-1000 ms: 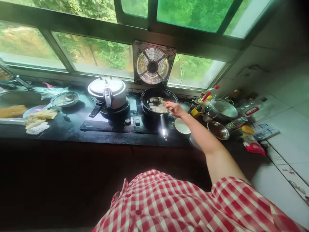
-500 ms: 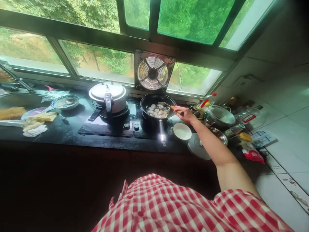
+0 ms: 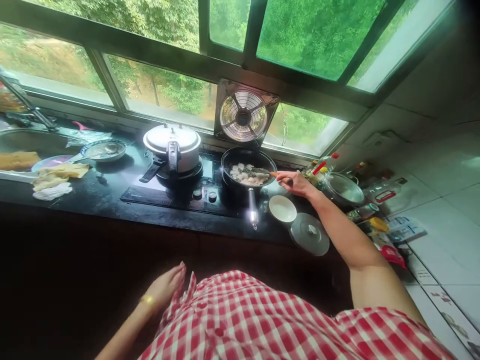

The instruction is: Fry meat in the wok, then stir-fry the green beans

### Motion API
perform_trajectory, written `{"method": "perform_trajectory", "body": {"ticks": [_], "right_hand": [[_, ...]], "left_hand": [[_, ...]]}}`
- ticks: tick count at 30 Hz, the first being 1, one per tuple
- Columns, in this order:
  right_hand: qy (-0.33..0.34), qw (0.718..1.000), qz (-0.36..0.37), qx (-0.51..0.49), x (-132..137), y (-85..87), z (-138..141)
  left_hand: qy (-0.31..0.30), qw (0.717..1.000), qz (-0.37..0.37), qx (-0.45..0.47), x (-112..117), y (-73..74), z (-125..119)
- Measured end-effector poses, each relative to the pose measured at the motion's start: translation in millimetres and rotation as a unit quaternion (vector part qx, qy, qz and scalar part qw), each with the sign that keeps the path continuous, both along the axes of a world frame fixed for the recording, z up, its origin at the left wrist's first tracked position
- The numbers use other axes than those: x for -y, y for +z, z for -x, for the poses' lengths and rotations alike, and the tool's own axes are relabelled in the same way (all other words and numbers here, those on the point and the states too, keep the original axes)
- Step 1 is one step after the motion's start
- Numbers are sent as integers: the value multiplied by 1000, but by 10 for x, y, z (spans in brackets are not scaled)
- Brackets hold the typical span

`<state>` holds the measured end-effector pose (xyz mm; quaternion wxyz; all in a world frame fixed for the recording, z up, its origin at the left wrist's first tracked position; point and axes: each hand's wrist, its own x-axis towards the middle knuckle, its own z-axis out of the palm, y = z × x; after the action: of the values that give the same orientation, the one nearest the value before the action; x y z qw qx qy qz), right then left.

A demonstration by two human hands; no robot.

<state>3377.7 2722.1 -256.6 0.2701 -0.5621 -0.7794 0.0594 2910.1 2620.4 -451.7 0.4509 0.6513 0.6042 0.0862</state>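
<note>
My right hand is closed around the wooden handle of a spatula, whose metal head rests among pale pieces of food in bubbling liquid. They sit in a black frying pan on the right burner, its handle pointing towards me. Low in front of my body, my left hand hangs beside the hem of my checked shirt. Its fingers look stretched out and close together, with nothing visible in them; whether they touch the cloth, I cannot tell.
A pressure cooker stands on the left burner. Right of the pan are a white bowl, a lid, a pot and several bottles. Leftward lie a patterned bowl, cloths and the sink. A fan sits behind.
My left hand has come into view at the lower left. My right hand has shifted slightly right and down with the spatula, whose head has moved towards the pan's right side. The view has tilted.
</note>
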Motion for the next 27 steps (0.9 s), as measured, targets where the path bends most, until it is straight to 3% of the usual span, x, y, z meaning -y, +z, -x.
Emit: {"method": "perform_trajectory", "body": {"ticks": [3,5,7,10,15,22,27], "right_hand": [[-32,999,-27,-20,-43,45,71],[-36,998,-26,-34,-30,89,142],[-35,998,-15,-46,38,154,197],[-40,998,11,-51,174,239,230],[-51,996,3,-69,156,131,168],[-178,974,-92,-106,-129,-42,-123],[-229,939,-111,-232,-269,-60,-1]], "left_hand": [[-42,986,18,160,-363,234,-792],[-32,961,71,266,-588,431,-1440],[42,933,194,300,-752,577,-2006],[60,911,257,316,-887,639,-2521],[54,908,262,322,-932,543,-2662],[58,915,227,327,-884,531,-2552],[62,915,219,333,-893,531,-2495]]}}
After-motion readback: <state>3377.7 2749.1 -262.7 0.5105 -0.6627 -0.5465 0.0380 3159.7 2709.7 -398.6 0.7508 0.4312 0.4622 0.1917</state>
